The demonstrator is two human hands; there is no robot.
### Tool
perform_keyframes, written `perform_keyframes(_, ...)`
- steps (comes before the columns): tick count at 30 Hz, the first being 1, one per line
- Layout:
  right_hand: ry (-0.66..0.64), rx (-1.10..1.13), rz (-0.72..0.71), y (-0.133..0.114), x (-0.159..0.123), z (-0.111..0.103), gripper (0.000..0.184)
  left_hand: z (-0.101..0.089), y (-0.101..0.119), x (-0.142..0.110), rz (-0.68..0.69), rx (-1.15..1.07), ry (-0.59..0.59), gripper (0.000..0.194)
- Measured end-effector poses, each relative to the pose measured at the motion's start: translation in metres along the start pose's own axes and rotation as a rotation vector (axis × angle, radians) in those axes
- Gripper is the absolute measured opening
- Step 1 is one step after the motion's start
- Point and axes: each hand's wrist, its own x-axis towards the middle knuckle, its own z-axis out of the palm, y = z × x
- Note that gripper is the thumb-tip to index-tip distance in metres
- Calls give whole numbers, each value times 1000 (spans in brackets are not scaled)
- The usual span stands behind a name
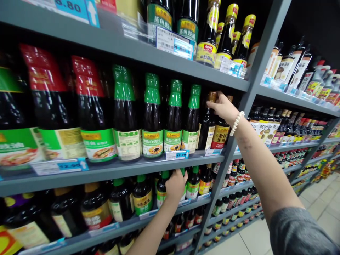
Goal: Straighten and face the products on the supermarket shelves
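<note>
My right hand (224,106), with a beaded bracelet on its wrist, is closed around the brown-capped neck of a dark soy sauce bottle (206,131) at the right end of the middle shelf. This bottle stands upright, its pale side label facing out. Beside it is another bottle with a red and gold label (220,137). Lower down, my left hand (176,184) has its fingers curled about the top of a green-capped sauce bottle (183,191) on the shelf below. Most of that bottle is hidden behind the hand.
Green-capped bottles (152,117) and larger red-capped ones (91,113) line the middle shelf. Price tags (177,154) hang along its edge. A grey upright post (245,102) stands just right of my right hand. Tiled floor (255,237) shows at lower right.
</note>
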Motion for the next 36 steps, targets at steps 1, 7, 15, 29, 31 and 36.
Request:
perform_keyframes(1,-15,27,8,0,0,-1,42,0,0,0,-1,3,-2,45)
perform_keyframes(7,279,-328,58,-16,-10,4,69,7,-2,1,23,17,29,47)
perform_keyframes(15,-103,55,255,-30,-15,-10,27,13,-3,1,44,34,56,48)
perform_keyframes(29,173,-505,150,-50,-30,-5,40,-15,-1,-9,53,-69,-103,44)
perform_keyframes(31,299,-437,29,-59,-44,-6,40,-31,-6,-19,89,-103,-136,49)
perform_keyframes(36,288,-192,-127,-71,-46,17,26,-100,-29,-34,269,-142,-130,40)
